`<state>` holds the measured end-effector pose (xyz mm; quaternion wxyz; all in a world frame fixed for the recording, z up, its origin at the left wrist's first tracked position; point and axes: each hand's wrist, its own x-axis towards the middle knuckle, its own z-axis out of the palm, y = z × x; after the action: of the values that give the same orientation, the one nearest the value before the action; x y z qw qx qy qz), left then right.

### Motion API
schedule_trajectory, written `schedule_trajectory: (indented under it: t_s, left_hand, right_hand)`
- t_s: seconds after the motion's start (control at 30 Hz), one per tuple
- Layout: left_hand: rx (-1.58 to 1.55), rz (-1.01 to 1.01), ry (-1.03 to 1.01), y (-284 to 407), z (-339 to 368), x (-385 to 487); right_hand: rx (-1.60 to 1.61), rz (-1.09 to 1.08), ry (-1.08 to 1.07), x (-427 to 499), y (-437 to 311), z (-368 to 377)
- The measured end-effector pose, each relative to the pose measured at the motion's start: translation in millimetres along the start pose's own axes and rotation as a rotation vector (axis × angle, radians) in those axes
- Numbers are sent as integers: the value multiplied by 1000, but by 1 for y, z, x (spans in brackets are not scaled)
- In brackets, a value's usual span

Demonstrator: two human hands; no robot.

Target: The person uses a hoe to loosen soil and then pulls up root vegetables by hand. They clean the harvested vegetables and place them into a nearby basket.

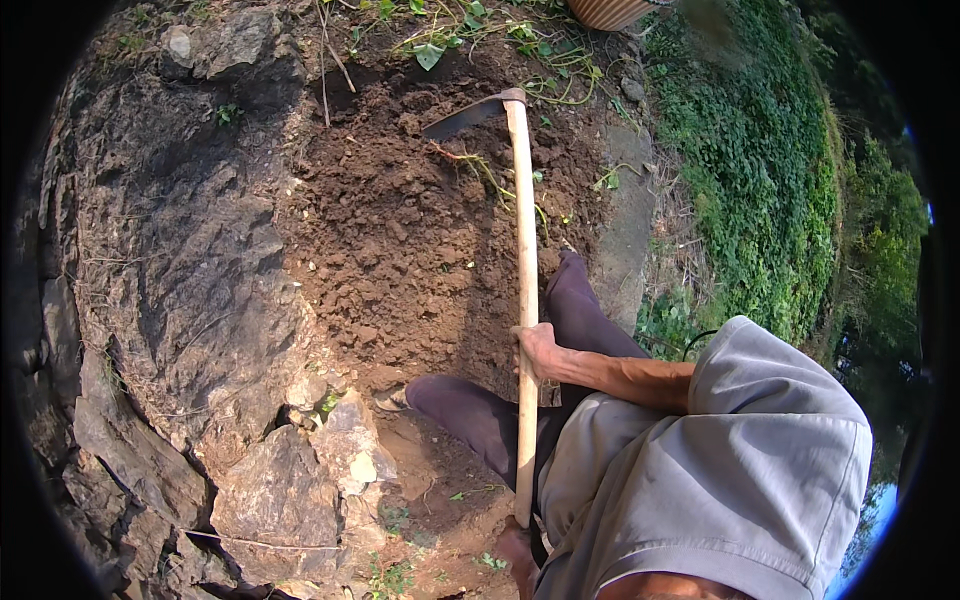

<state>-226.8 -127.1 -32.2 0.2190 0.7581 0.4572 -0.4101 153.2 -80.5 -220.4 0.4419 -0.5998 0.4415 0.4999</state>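
Note:
A hoe with a long pale wooden handle stretches up the head view from my body. Its dark metal blade points left and rests on or just above the loose brown soil. My right hand wraps around the lower middle of the handle. At the butt end is my left hand, closed around the wood and partly cut off from sight by my body. A thin vine with a reddish root end lies on the soil below the blade.
Rough rock rises along the left, with broken stones near my left leg. Cut leafy vines and a striped basket lie at the top. A stone edge borders the soil on the right, beside dense green plants.

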Motion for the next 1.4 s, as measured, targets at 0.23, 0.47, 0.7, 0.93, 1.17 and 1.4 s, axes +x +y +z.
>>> schedule_trajectory:
  t_s: [0.23, 0.47, 0.7, 0.93, 1.17, 1.4]
  left_hand:
    - [98, 116, 244, 34, -27, 35]
    - [290, 130, 463, 36, -114, 34]
    - [561, -139, 475, -43, -219, -45]
    - [274, -368, 144, -71, -148, -39]
    - [215, -207, 304, -13, -71, 13]
    - [173, -189, 441, 48, -76, 19]
  right_hand:
    - [214, -56, -163, -12, -66, -39]
    - [116, -278, 118, 51, -163, -34]
    - [192, 158, 112, 65, 39, 35]
    - [19, 63, 234, 65, 32, 4]
    - [-226, -178, 492, 119, -40, -41]
    - [-94, -250, 298, 153, -102, 10]
